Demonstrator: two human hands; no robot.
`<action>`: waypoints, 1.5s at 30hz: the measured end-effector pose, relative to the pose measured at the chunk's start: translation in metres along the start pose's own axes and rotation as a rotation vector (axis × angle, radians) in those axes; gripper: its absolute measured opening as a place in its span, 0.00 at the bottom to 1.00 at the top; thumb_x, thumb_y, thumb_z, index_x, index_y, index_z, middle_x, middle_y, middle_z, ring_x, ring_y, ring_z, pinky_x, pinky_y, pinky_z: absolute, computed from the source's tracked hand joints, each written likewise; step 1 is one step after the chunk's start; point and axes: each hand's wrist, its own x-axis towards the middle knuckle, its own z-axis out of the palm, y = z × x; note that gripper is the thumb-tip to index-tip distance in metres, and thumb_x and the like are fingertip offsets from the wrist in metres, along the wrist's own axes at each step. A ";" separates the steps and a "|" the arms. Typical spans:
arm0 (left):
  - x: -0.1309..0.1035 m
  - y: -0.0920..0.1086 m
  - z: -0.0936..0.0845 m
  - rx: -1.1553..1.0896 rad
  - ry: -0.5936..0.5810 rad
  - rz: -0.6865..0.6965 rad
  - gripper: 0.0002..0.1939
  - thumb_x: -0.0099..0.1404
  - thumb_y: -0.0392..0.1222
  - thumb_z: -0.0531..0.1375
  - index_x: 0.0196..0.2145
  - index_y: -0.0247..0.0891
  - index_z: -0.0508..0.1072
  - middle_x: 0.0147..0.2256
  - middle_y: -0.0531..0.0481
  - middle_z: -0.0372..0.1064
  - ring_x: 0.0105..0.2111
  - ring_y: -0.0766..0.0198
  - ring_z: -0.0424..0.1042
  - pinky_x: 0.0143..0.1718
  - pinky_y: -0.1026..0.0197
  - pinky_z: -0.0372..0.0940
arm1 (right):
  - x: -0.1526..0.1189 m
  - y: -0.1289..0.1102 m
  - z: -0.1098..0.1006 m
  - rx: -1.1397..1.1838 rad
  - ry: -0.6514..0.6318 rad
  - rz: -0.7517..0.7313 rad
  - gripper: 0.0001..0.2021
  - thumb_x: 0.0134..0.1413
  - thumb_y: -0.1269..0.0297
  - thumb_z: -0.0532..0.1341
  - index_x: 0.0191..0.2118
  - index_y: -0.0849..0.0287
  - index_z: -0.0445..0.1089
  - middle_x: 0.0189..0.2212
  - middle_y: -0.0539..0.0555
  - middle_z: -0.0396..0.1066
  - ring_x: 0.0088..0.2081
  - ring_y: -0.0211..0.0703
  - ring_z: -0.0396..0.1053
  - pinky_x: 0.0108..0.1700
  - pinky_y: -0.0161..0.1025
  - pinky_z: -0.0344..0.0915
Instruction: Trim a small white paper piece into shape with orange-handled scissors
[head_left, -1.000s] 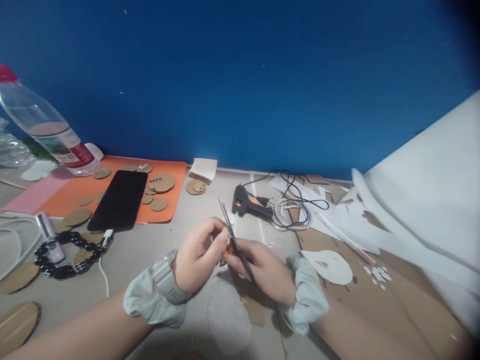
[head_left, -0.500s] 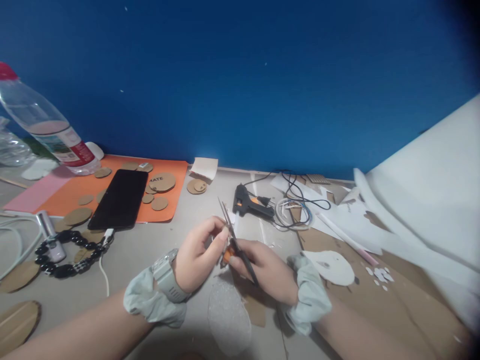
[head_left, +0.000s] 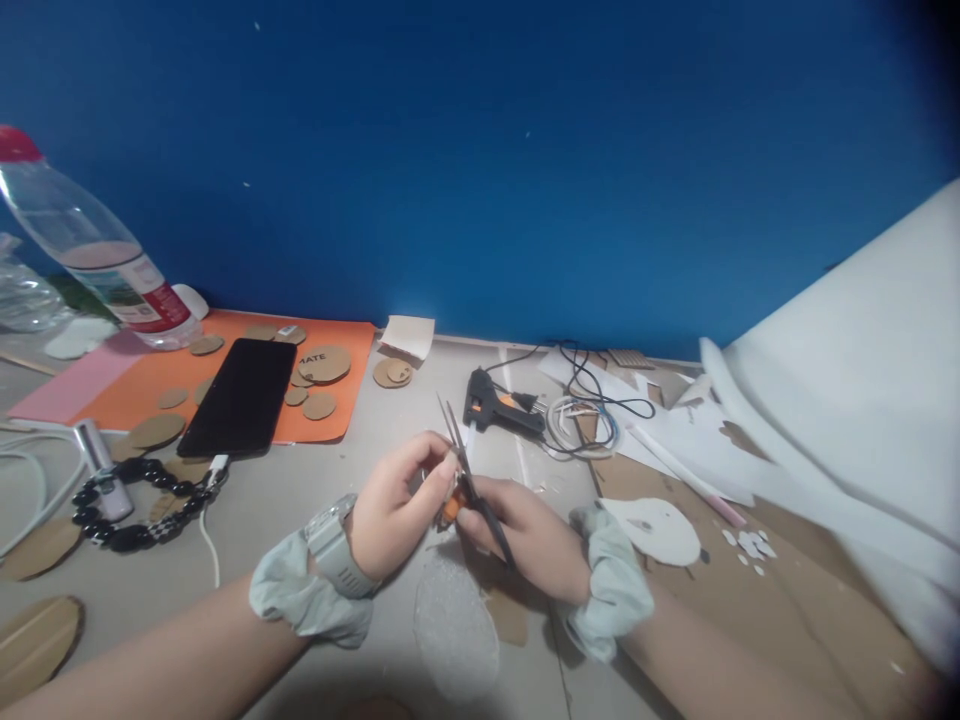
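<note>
My right hand [head_left: 532, 535] is closed around a pair of dark tweezers [head_left: 491, 522], whose two thin points aim up and away from me. Thumb and fingers of my left hand [head_left: 401, 505] are pinched together just left of the tweezers, on something small that I cannot make out. A small orange piece [head_left: 451, 507] shows between the hands, partly covered by the fingers. Below them, a pale translucent oval sheet [head_left: 456, 630] lies on the table [head_left: 300, 530], overlapping a bit of brown cardboard [head_left: 510, 615].
Beyond my hands lies a black glue gun [head_left: 491, 405] with coiled cables [head_left: 581, 425]. Left are a phone [head_left: 240, 400], an orange sheet [head_left: 330, 420] with cardboard discs, a bead bracelet [head_left: 127, 540] and a bottle [head_left: 112, 270]. White cut-outs [head_left: 652, 530] lie right, before a blue wall [head_left: 480, 200].
Both hands stay almost in place, still close together with the tweezers. The view has shifted slightly, so things on the right appear a little further left.
</note>
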 end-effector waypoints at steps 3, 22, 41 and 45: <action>0.000 0.000 0.001 -0.004 0.007 0.007 0.10 0.68 0.39 0.51 0.28 0.38 0.64 0.25 0.53 0.64 0.27 0.66 0.64 0.32 0.62 0.60 | 0.000 -0.001 0.000 0.006 0.011 0.010 0.17 0.61 0.50 0.52 0.33 0.60 0.64 0.26 0.48 0.61 0.30 0.38 0.59 0.35 0.35 0.60; 0.000 -0.003 0.000 -0.021 0.001 0.001 0.10 0.69 0.37 0.50 0.29 0.37 0.63 0.28 0.54 0.62 0.29 0.68 0.62 0.34 0.64 0.59 | 0.001 -0.002 0.000 0.060 0.016 0.061 0.17 0.59 0.49 0.54 0.32 0.59 0.64 0.27 0.48 0.63 0.30 0.38 0.60 0.34 0.33 0.58; -0.002 -0.001 0.000 -0.028 -0.007 0.005 0.11 0.70 0.38 0.49 0.28 0.38 0.62 0.26 0.55 0.61 0.28 0.68 0.61 0.33 0.64 0.58 | 0.001 0.001 -0.003 0.109 -0.039 0.026 0.17 0.58 0.50 0.56 0.32 0.60 0.65 0.25 0.48 0.61 0.28 0.38 0.58 0.32 0.34 0.58; -0.001 -0.002 0.000 -0.008 -0.030 -0.016 0.11 0.70 0.39 0.49 0.29 0.38 0.62 0.26 0.55 0.61 0.27 0.68 0.61 0.32 0.64 0.58 | 0.002 -0.001 0.000 0.224 0.108 0.051 0.13 0.57 0.53 0.58 0.32 0.60 0.66 0.26 0.48 0.62 0.28 0.37 0.59 0.33 0.34 0.59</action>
